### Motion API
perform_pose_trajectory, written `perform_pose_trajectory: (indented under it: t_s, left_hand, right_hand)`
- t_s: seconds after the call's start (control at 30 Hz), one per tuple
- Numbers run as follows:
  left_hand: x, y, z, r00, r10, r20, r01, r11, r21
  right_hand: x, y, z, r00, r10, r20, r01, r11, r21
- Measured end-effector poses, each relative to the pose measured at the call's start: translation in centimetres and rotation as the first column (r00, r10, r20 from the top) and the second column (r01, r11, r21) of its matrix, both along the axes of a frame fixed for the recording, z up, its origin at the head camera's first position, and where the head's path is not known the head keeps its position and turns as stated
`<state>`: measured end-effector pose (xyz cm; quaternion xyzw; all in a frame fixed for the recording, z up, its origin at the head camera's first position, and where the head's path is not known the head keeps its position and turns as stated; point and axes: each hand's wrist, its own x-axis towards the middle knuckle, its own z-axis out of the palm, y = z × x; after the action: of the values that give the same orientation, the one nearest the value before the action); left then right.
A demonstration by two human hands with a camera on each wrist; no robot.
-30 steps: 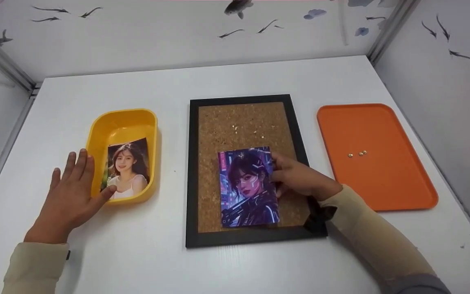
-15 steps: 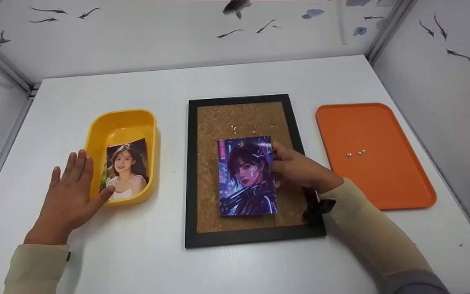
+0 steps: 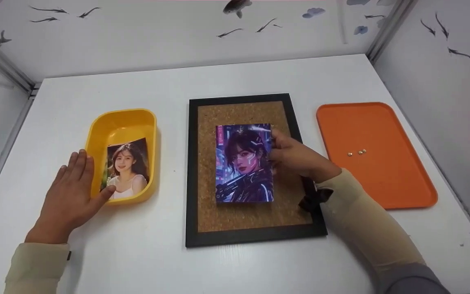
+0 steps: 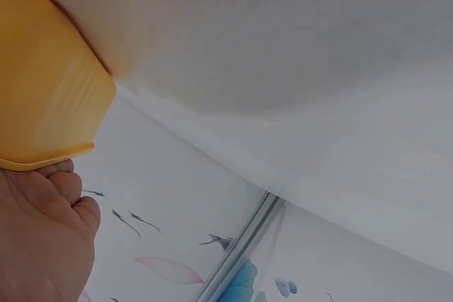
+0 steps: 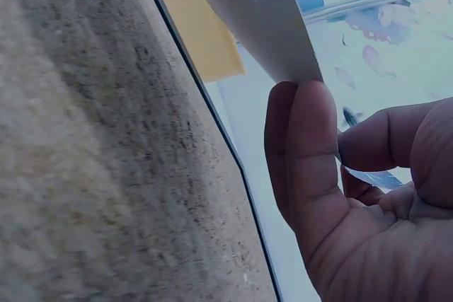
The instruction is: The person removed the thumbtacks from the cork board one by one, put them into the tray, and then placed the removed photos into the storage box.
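Note:
A purple-toned photo card [image 3: 244,167] with a futuristic portrait is pinched along its right edge by my right hand [image 3: 300,157]. It is held over the black-framed cork board [image 3: 259,218]; in the right wrist view the card's pale back [image 5: 262,19] stands apart from the cork [image 5: 106,146]. My left hand [image 3: 67,196], fingers straight, rests on the left rim of the yellow bin [image 3: 123,118], its thumb reaching the near rim. Inside that bin lies another photo card [image 3: 128,165], a portrait in white clothing. In the left wrist view, fingers [image 4: 67,182] touch the bin's rim from outside.
At the right an orange tray [image 3: 382,183] holds a few small metallic pieces [image 3: 360,152]. A white table [image 3: 169,261] carries everything. Pale walls [image 3: 178,36] with painted fish enclose its back and sides.
My right hand has moved the purple photo card up the cork board, away from me and very slightly left. The left hand stays at the yellow bin.

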<state>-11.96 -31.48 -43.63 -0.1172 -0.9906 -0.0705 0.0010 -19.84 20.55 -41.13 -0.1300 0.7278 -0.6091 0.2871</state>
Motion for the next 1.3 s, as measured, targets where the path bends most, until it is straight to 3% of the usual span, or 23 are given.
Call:
perform_pose_trajectory:
  t_s: [0.3,0.6,1.13,1.3]
  left_hand:
    - [-0.1,-0.1,-0.2,1.0,-0.004,-0.009,0.004,1.0,-0.001]
    - [0.1,0.1,-0.1,1.0,0.002,-0.012,-0.002,1.0,0.0]
    - [0.0,0.0,-0.2,1.0,-0.002,-0.008,0.002,1.0,0.002]
    - [0.0,0.1,-0.1,1.0,0.005,0.005,-0.005,1.0,0.004]
  right_hand:
    - [-0.7,-1.0,1.2,0.998,0.032,-0.06,-0.033,0.999,-0.026]
    - [-1.4,-2.6,2.0,0.994,0.039,-0.099,-0.038,0.999,0.007]
    - [-2.4,-4.7,3.0,0.993,0.066,-0.095,-0.069,0.997,-0.021]
    - [-2.5,-5.7,3.4,0.988,0.09,-0.128,-0.094,0.995,-0.022]
